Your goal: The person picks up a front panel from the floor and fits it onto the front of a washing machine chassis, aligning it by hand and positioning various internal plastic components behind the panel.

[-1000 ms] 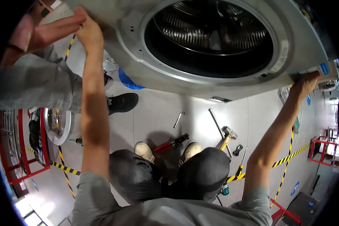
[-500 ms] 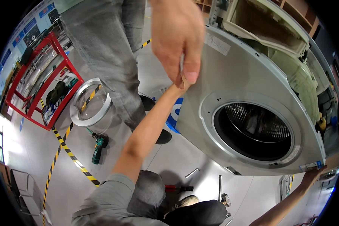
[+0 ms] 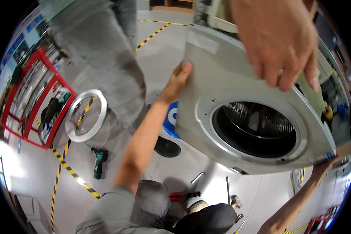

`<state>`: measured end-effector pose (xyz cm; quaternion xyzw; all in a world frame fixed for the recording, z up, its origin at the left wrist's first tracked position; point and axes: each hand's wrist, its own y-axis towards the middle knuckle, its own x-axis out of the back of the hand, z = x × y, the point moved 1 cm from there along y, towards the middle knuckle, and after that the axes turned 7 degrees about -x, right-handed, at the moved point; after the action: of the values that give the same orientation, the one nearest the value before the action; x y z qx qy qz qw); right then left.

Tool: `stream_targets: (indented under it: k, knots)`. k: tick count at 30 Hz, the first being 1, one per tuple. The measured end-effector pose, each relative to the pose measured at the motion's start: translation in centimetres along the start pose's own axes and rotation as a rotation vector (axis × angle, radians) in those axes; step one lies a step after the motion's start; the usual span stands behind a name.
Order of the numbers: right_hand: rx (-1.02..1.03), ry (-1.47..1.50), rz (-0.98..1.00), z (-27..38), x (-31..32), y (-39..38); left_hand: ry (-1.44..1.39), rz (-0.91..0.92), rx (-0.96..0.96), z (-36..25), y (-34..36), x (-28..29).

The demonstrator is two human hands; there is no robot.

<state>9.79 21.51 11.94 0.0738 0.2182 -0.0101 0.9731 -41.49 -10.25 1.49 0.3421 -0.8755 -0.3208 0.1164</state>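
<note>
With the door (image 3: pixel 102 113) off, the panel (image 3: pixel 230 84) still fronts the drum (image 3: pixel 261 123), left hand (image 3: pixel 174 84) gripping its left edge, right hand (image 3: pixel 323 167) at its lower-right corner, grip unclear.

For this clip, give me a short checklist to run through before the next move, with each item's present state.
1. Left grip on the left edge of the grey front panel: ok.
2. Right grip wrapped around the panel's lower right corner: cannot tell; it is at the corner, fingers partly hidden.
3. Co-worker's hand off the panel: cannot tell; it overlaps the upper edge in view.
4. Round door apart from the panel: ok, near the red rack.
5. Floor by the person's knees free of tools: not ok; wrench, red-handled pliers and hammer lie there.
</note>
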Motion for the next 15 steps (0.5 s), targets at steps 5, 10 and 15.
stream_targets:
  k: [5,10,15]
  knots:
    - [-0.034,0.049,0.161,-0.2,1.7,2.9,-0.26,-0.158,0.371,4.0,0.1,0.5]
    - [-0.036,-0.185,0.033,-0.3,0.2,0.3,-0.311,-0.296,0.458,-0.8,1.1,-0.3]
    - [-0.04,-0.356,0.06,3.3,2.3,-3.2,0.339,-0.422,0.626,-4.5,-2.7,-2.0]
